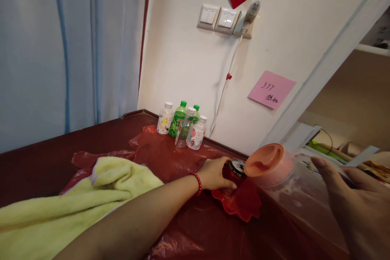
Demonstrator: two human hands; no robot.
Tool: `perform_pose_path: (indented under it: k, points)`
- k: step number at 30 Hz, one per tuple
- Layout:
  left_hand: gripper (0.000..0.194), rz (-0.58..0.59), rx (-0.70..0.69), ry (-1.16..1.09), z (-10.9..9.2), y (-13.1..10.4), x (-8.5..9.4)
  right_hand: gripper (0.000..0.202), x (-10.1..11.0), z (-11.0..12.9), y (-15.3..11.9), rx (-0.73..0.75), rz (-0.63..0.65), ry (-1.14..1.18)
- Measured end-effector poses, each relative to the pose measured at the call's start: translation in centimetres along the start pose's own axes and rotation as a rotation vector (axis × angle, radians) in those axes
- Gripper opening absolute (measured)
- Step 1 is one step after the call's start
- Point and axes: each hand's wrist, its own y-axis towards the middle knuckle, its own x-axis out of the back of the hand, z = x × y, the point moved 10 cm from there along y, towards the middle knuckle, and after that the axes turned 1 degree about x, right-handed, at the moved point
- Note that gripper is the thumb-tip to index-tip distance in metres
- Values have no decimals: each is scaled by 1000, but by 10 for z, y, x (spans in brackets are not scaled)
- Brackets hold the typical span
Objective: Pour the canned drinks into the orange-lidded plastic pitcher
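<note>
My left hand point(217, 174), with a red bead bracelet point(197, 183) on its wrist, is wrapped round a dark red drink can point(237, 167) with a silver top. The can is upright at a red dish with a wavy rim point(243, 205); whether it touches the dish's bottom is hidden. Just right of it, a clear plastic container with an orange lid point(264, 161) leans toward the upper left. At the right edge, my right hand point(355, 207) is slightly blurred, thumb and fingers apart. Nothing shows in its grasp, and it overlaps the container's blurred clear body.
Several plastic bottles point(184, 128) with green or white caps stand against the wall. A yellow towel point(122, 183) lies at left on the red plastic-covered table point(183, 227). A white cord point(225, 89) hangs from a socket. Shelves point(350, 101) with assorted items are at right.
</note>
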Motion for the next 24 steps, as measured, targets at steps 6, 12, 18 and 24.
perform_pose_path:
  k: [6, 12, 18, 24]
  points:
    - [82, 0, 5, -11, 1, 0, -1, 54, -1, 6, 0, 14, 2, -28]
    - [81, 0, 9, -12, 2, 1, -1, 54, -1, 5, -1, 4, 8, 6]
    - [82, 2, 0, -11, 1, 1, -1, 53, -2, 9, -1, -9, 22, -21]
    - [82, -1, 10, -4, 1, 1, -1, 54, -2, 11, -2, 5, 25, 2]
